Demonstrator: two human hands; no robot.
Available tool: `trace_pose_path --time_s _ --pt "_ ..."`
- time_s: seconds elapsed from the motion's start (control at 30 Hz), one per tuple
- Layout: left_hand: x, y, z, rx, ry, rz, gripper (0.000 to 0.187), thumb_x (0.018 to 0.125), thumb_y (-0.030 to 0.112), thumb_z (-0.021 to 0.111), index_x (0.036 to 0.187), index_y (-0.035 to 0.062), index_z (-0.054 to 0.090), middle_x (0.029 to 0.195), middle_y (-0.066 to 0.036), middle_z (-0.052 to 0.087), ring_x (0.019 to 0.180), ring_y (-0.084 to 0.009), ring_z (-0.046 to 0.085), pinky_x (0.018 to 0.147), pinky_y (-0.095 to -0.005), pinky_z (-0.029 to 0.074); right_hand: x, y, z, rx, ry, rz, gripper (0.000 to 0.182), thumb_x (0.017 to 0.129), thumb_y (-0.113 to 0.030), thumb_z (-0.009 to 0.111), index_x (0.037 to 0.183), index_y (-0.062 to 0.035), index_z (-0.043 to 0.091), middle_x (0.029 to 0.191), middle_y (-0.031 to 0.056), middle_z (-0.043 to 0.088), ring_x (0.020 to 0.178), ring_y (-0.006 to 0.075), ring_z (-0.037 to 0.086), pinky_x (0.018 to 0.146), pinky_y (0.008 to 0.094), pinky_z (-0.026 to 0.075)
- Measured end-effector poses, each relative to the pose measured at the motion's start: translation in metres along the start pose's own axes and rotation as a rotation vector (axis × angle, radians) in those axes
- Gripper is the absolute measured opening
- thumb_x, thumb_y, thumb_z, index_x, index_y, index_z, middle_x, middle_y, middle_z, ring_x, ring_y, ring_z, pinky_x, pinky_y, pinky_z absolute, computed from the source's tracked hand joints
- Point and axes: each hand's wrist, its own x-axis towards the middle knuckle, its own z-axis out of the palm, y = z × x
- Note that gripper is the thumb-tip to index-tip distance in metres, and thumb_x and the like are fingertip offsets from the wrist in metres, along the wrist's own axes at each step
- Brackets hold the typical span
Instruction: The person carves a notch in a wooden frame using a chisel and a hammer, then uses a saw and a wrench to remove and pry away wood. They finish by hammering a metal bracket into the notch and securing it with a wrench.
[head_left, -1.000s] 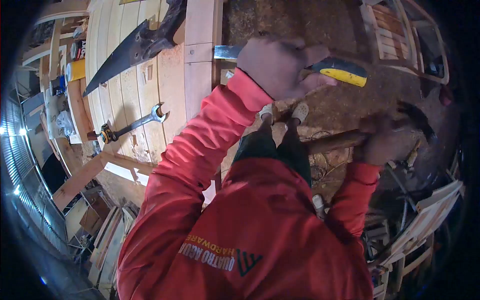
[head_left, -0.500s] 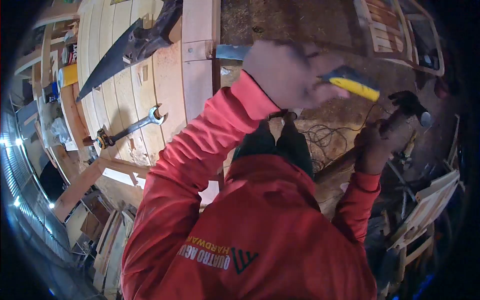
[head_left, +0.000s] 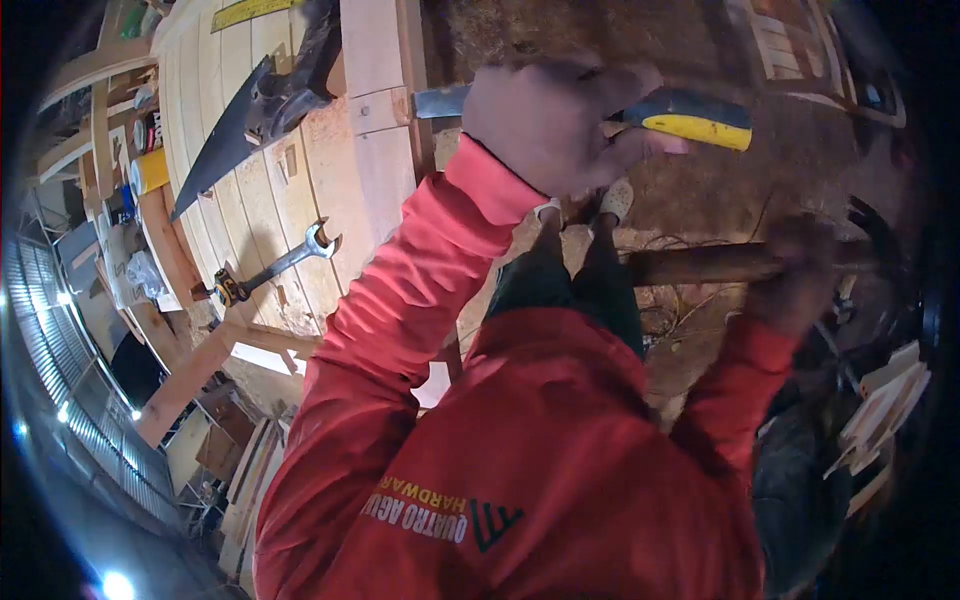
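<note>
My left hand (head_left: 550, 125) is wrapped around a chisel with a black and yellow handle (head_left: 705, 122). The chisel's flat blade (head_left: 440, 103) points left, its tip at the edge of a wooden rail (head_left: 383, 130) beside a joint line. Out to the right, my right hand (head_left: 795, 275), blurred, grips a hammer by its wooden handle (head_left: 705, 263). The dark hammer head (head_left: 878, 235) lies beyond that hand, apart from the chisel handle.
On the slatted wooden panel (head_left: 310, 185) lie a handsaw (head_left: 225, 150), a large wrench (head_left: 290, 262) and a yellow ruler (head_left: 250, 12). Cables lie on the floor near my feet (head_left: 617, 200). Wood offcuts (head_left: 880, 410) stand at the right.
My right hand and the hammer have swung outward to the right, and the handle now lies nearly level. The chisel stays at the rail, its handle tilted less. The view has shifted slightly.
</note>
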Motion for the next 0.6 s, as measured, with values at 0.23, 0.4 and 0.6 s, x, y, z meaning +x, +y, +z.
trace_pose_path --time_s 0.23,0.4,0.6 --pt "-0.007 -0.003 0.004 0.13 -0.001 0.0 0.053 0.075 0.061 0.083 0.108 0.0197 0.077 0.07 -0.003 0.067 0.061 -0.0232 0.069 0.053 -0.0359 0.054 -0.028 0.008 0.016 -0.564 -0.182 0.301 0.036 0.1 -0.037 0.057 0.097 -0.0036 0.07 0.092 0.0119 0.068 0.078 0.0182 0.065 0.062 0.0366 0.051" --pt "-0.004 -0.003 -0.005 0.099 -0.016 -0.019 0.051 0.075 0.06 0.083 0.109 0.0219 0.077 0.07 -0.002 0.068 0.063 -0.025 0.069 0.054 -0.0377 0.055 -0.007 0.022 -0.018 -0.29 -0.186 0.004 0.022 0.099 -0.026 0.059 0.101 -0.0055 0.066 0.094 0.0073 0.064 0.08 0.0138 0.062 0.057 0.0302 0.048" --pt "-0.007 -0.003 -0.008 0.102 0.001 -0.044 0.049 0.075 0.065 0.078 0.106 0.0264 0.075 0.073 -0.003 0.067 0.061 -0.0273 0.07 0.053 -0.0419 0.055 -0.046 -0.033 0.07 -0.185 -0.263 0.446 0.019 0.096 -0.013 0.06 0.114 -0.0065 0.059 0.09 0.0036 0.063 0.077 0.0119 0.06 0.058 0.0248 0.045"
